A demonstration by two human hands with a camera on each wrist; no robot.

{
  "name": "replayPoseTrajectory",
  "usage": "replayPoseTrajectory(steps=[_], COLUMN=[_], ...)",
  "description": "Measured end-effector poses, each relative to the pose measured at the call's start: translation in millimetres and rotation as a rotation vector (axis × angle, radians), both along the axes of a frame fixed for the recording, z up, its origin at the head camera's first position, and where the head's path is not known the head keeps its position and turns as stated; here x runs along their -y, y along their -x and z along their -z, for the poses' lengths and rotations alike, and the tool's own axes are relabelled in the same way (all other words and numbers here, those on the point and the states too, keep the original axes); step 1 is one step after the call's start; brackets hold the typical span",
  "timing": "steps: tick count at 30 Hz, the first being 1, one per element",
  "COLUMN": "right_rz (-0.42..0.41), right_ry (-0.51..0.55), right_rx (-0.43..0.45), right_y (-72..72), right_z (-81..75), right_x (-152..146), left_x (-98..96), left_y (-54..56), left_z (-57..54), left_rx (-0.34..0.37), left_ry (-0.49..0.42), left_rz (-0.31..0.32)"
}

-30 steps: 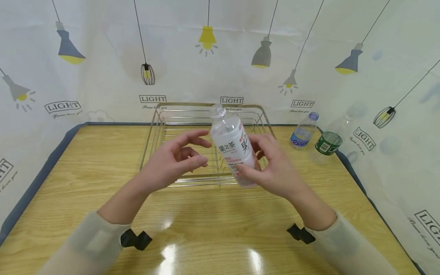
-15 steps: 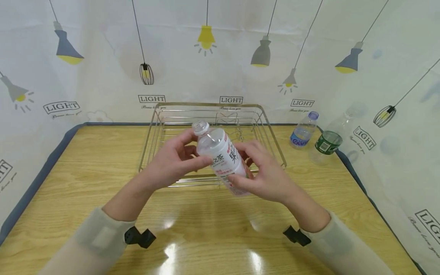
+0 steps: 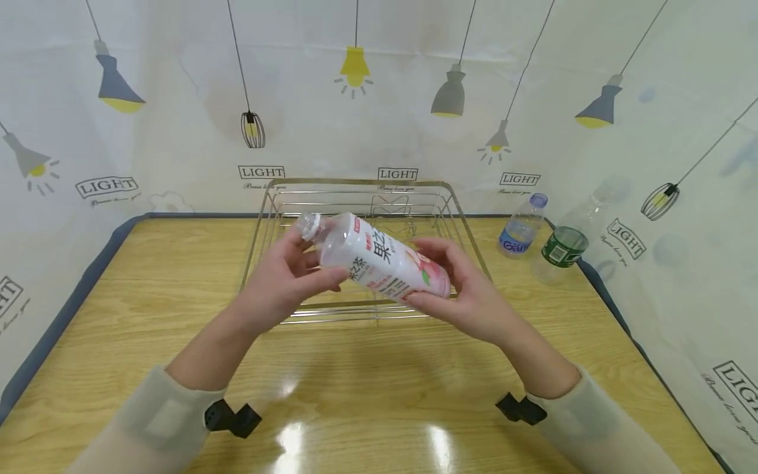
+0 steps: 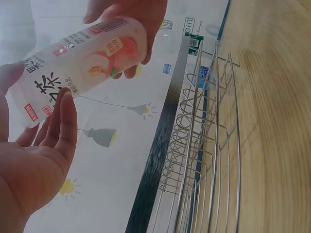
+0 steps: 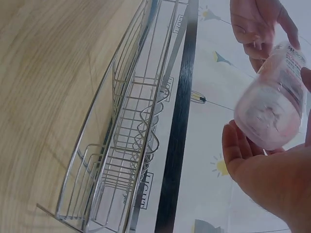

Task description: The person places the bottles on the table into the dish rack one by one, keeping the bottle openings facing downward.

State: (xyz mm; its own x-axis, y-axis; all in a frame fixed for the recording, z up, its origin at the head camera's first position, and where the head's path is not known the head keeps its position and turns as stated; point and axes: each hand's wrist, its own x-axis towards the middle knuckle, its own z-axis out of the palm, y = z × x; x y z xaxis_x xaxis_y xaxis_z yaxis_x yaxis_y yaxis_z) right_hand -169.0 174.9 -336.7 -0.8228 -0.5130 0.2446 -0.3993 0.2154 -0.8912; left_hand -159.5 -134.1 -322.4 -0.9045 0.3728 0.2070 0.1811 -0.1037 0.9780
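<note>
A clear plastic drink bottle (image 3: 387, 262) with a white and pink peach label is held between both hands, tilted, its neck to the left and its base to the right. No cap shows on the neck. My left hand (image 3: 278, 280) holds the shoulder end, thumb in front and fingers behind. At the base end, my right hand (image 3: 476, 299) grips with thumb below and fingers over the far side. The right wrist view shows the bottle's base (image 5: 267, 116) above the right palm. Below and behind the bottle stands a wire basket (image 3: 355, 181).
Two more clear bottles stand upright at the back right, one with a blue label (image 3: 514, 243) and blue cap, one with a green label (image 3: 565, 246). Wood-grain table (image 3: 367, 395) lies beneath. A lamp-printed cloth (image 3: 195, 131) hangs behind and at the sides.
My left hand has come onto the bottle's upper part. The bottle has swung from fairly upright to nearly lying, neck leftward, and the right hand now holds it nearer the base.
</note>
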Motion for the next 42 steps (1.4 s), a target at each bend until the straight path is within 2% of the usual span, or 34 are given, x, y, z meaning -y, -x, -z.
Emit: replayPoseTrajectory(steps=[2,4,11,20,23,26,29,31,33,37,39,42], right_rz=[-0.032,-0.057,-0.052,-0.058,-0.050,-0.037,-0.040,-0.041,-0.048,-0.060,-0.070,-0.079], right_ry=[0.068,0.118,0.164,0.201,0.198,0.185,0.171,0.155,0.144,0.125,0.120,0.112], right_rx=[0.069,0.102,0.090,0.119,0.101,0.083,0.072,0.064,0.062,0.062,0.061,0.050], right_y=[0.1,0.2,0.9,0.1,0.4,0.6,0.9,0.9,0.7,-0.5,-1.1,-1.1], right_z=[1.7,2.6,2.1,2.6,2.8,1.7,0.4,0.0,0.3,0.9,0.9,0.4], right_x=[-1.6,-2.5,-4.0,-5.8,-7.6,-9.7,-10.5,-10.5,-10.3,-9.4,-8.6,-7.8], left_x=[2.0,3.4,5.6,7.7,15.4,25.8,35.8,40.2,42.3,39.2,36.0,31.3], left_y=[0.1,0.5,1.5,-1.4,-2.9,-3.7,-3.4,-2.8,-1.8,1.9,4.2,7.2], left_z=[1.7,3.0,6.1,7.7,6.9,2.0,-7.2,-15.5,-24.2,-38.4,-42.0,-43.7], left_rx=[0.001,-0.007,-0.036,-0.019,-0.061,-0.165,-0.291,-0.366,-0.428,-0.485,-0.488,-0.483], left_ry=[-0.031,-0.056,-0.101,-0.105,-0.098,-0.070,0.030,0.165,0.327,0.596,0.675,0.740], left_rz=[0.000,-0.002,0.013,0.020,-0.011,-0.074,-0.139,-0.173,-0.178,-0.109,-0.055,-0.002])
